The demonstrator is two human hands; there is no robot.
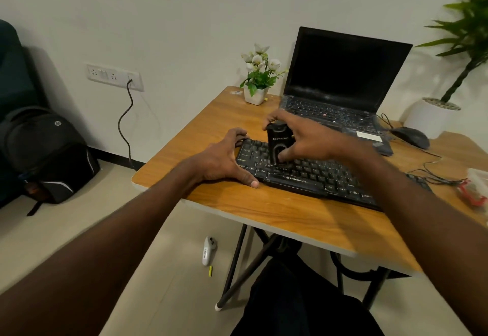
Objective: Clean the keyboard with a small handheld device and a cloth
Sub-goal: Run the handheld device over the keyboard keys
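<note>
**Head view: device upright on the left keys, long run of board off to the right**

Nearest, low in frame: two bare forearms reaching out over the table (pixel 277 219) edge, left from the lower left, right from the lower right.

Next out, left hand (pixel 224 161): fingers spread and fairly straight, thumb flat on the wood at the front corner, fingers hooked round the left end of the keyboard (pixel 311 177). Bracing rather than lifting, by the look of it.

Keyboard itself: black, flat on the table, long axis running left to right and slanting toward the near right, far right end hidden under the right forearm.

Just beyond, right hand (pixel 303 140): curled round the device (pixel 280 143), fingers over the top and the side, thumb low near the base. Device black, standing upright, lower end down on the keys of the left third, close beside the left hand.

Judged from this: most of the uncleaned length lies to the right of the device, so the coming travel runs rightward along the long axis, away from the bracing hand. Right hand plainly the one to carry it; left well placed to stop the board sliding.

Farther back: laptop (pixel 340 82) open, screen dark, behind the keyboard. No cloth clearly made out.
</note>
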